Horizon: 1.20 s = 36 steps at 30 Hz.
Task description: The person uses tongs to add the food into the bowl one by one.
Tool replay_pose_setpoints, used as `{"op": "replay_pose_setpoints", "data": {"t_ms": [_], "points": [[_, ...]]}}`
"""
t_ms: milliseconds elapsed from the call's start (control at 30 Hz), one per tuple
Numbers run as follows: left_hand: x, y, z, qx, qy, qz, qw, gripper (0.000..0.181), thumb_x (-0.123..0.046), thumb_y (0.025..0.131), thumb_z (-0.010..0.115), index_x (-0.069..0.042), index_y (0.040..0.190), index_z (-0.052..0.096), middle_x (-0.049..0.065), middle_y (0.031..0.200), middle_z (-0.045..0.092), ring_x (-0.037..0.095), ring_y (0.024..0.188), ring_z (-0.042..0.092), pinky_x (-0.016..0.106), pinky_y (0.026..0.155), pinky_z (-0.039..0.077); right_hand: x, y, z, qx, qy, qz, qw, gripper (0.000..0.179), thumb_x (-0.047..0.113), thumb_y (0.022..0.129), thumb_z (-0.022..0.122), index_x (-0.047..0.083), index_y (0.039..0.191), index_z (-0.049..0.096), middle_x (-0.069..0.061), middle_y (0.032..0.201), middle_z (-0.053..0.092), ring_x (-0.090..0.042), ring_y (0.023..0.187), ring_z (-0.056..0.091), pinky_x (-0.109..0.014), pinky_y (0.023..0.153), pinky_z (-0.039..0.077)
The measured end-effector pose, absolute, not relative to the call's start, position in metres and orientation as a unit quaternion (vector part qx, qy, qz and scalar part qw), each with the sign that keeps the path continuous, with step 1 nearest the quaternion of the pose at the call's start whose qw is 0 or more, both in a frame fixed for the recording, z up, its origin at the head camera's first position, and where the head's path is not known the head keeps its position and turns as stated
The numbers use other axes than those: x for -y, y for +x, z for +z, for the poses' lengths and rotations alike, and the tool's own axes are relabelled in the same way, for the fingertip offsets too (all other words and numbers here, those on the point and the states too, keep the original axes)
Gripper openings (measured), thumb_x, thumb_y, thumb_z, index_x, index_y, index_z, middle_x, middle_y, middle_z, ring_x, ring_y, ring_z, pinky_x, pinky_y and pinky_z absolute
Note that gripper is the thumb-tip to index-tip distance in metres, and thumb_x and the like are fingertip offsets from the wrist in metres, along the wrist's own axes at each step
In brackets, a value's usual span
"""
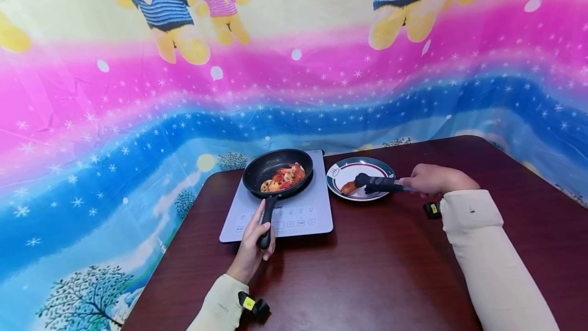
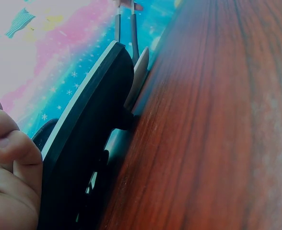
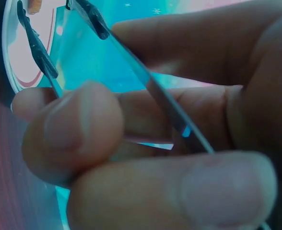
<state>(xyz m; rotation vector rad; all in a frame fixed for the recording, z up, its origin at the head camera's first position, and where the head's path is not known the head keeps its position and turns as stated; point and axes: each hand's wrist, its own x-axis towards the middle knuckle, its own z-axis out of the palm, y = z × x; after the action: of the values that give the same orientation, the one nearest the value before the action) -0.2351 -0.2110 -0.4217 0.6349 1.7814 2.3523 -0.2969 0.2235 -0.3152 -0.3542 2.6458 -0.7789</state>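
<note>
My left hand (image 1: 251, 244) grips the black handle (image 1: 268, 217) of a frying pan (image 1: 257, 172). Inside the pan lie shrimp, lotus root slices and other reddish food (image 1: 286, 176). It stands on a white induction cooktop (image 1: 319, 211). To the right, my right hand (image 1: 434, 179) holds metal tongs (image 1: 381, 185) with black tips over a dark-rimmed plate (image 1: 351, 169). A browned piece of food (image 1: 349, 187) lies on that plate beside the tips; whether they touch it I cannot tell. In the right wrist view, fingers and thumb surround the tongs' arms (image 3: 177, 117), which stand apart.
The dark reddish wooden table (image 1: 367, 269) extends in front of and right of the plate. Behind it hangs a printed cloth (image 1: 294, 80) with bears and snowflakes. The cooktop's dark side (image 2: 83, 129) stands close to the left hand in the left wrist view.
</note>
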Motion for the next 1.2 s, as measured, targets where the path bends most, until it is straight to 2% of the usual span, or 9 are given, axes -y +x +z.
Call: {"op": "replay_pose_setpoints", "data": {"t_ms": [367,500,733,967,1200], "points": [[0.211,-0.235,-0.421,-0.595,0.206,0.774,0.056,0.069,-0.018,0.1,0.041,-0.013,0.156,0.001,0.0,0.063,0.053,0.01,0.048,0.047,0.019,0.041,0.037,-0.209,-0.308,-0.328,-0.942,-0.125,-0.265,0.163,0.044,0.035,0.1,0.046,0.01,0.065,0.054,0.0,0.054,0.044,-0.012,0.048,0.04,-0.031,0.051,0.042],[0.211,-0.235,-0.421,-0.593,0.205,0.777,0.058,0.069,-0.018,0.1,0.041,-0.013,0.156,0.001,0.0,0.063,0.053,0.01,0.048,0.048,0.02,0.041,0.037,-0.201,-0.311,-0.332,-0.941,-0.12,-0.272,0.161,0.041,0.035,0.1,0.046,0.008,0.071,0.056,-0.001,0.055,0.045,-0.013,0.049,0.041,-0.032,0.053,0.042],[0.211,-0.235,-0.422,-0.591,0.211,0.776,0.058,0.068,-0.017,0.1,0.04,-0.012,0.156,0.0,0.0,0.062,0.052,0.01,0.047,0.046,0.02,0.041,0.037,-0.189,-0.313,-0.338,-0.946,-0.109,-0.261,0.16,0.039,0.035,0.101,0.045,0.001,0.094,0.061,-0.003,0.058,0.047,-0.014,0.051,0.041,-0.03,0.052,0.04],[0.211,-0.235,-0.422,-0.593,0.207,0.776,0.057,0.069,-0.017,0.1,0.04,-0.013,0.156,0.001,0.0,0.062,0.053,0.01,0.048,0.047,0.019,0.041,0.037,-0.178,-0.312,-0.337,-0.95,-0.107,-0.245,0.16,0.042,0.037,0.1,0.047,-0.001,0.093,0.064,-0.002,0.055,0.046,-0.014,0.048,0.041,-0.028,0.05,0.038],[0.211,-0.235,-0.422,-0.595,0.207,0.775,0.057,0.068,-0.018,0.1,0.04,-0.013,0.156,0.002,-0.001,0.062,0.053,0.01,0.047,0.046,0.019,0.041,0.037,-0.17,-0.313,-0.342,-0.955,-0.109,-0.227,0.16,0.042,0.036,0.098,0.052,-0.005,0.102,0.062,-0.004,0.058,0.049,-0.014,0.05,0.042,-0.028,0.05,0.039]]}}
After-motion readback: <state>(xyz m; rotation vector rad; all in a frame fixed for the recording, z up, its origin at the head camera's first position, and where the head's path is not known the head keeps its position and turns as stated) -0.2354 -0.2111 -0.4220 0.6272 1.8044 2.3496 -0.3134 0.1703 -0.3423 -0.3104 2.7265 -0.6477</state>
